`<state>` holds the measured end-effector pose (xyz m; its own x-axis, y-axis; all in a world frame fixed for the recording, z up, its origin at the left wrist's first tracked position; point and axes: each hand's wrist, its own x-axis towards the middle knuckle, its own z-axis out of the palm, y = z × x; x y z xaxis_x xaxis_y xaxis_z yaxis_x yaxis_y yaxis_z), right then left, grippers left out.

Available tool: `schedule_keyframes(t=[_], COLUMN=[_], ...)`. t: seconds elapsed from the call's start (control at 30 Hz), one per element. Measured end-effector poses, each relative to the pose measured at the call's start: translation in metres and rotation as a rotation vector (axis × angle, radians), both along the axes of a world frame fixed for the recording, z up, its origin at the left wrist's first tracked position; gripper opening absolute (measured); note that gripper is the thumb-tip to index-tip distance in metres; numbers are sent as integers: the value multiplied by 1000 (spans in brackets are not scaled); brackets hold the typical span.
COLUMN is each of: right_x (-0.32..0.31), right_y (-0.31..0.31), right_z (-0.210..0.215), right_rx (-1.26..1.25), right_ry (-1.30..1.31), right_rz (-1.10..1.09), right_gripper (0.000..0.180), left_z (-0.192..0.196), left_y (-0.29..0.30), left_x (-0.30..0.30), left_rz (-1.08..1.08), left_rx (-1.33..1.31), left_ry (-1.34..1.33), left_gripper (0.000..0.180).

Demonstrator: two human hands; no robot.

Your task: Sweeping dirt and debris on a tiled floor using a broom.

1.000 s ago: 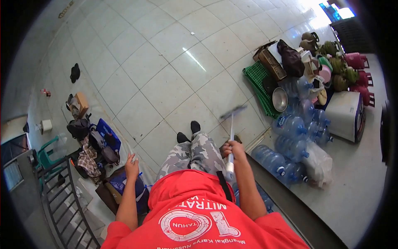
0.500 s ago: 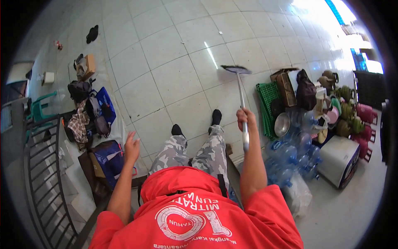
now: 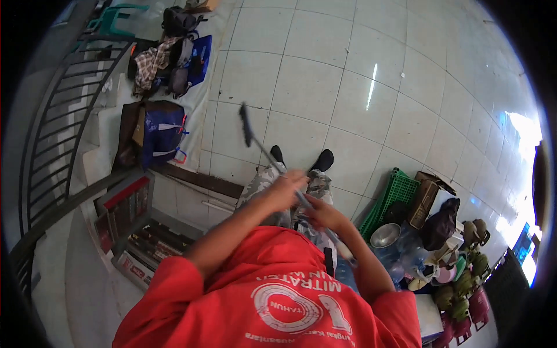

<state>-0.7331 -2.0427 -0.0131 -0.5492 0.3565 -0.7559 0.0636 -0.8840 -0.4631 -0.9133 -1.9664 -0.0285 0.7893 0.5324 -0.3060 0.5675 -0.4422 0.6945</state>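
Note:
A long-handled broom [image 3: 268,154] slants across in front of my legs, its grey handle running from lower right to upper left. Its narrow dark head [image 3: 246,124] hangs over the tiles left of my feet; whether it touches them I cannot tell. My left hand [image 3: 286,189] is wrapped round the middle of the handle. Lower down, nearer my body, my right hand [image 3: 324,214] grips the same handle. The handle's pale end passes beside my right forearm. Motion slightly smears the fingers.
On the left are a metal railing [image 3: 55,145], a blue bag [image 3: 162,132] and backpacks [image 3: 181,22]. A low ledge [image 3: 200,181] edges the tiled floor [image 3: 301,75]. To the right stand a green crate [image 3: 394,197], a metal bowl [image 3: 385,235], water jugs and small gas cylinders [image 3: 479,304].
The broom has swung from the right over to the left of my feet. My left hand, free before, has taken hold of the handle. My view has turned left.

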Motion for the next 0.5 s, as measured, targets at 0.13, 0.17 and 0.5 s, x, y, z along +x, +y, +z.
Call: schedule_keyframes(t=[0.13, 0.17, 0.5], right_x=[-98, -112, 185], right_y=[47, 54, -18], right_z=[-104, -124, -85], right_rx=[74, 17, 8], right_ry=[86, 46, -836], right_rz=[50, 59, 0], right_gripper=[35, 29, 34], left_z=[10, 15, -79], left_y=[20, 23, 16], left_x=[-105, -132, -21], left_rz=[438, 536, 551], left_rx=[-109, -109, -411], left_ry=[320, 387, -163], left_gripper=[51, 49, 54])
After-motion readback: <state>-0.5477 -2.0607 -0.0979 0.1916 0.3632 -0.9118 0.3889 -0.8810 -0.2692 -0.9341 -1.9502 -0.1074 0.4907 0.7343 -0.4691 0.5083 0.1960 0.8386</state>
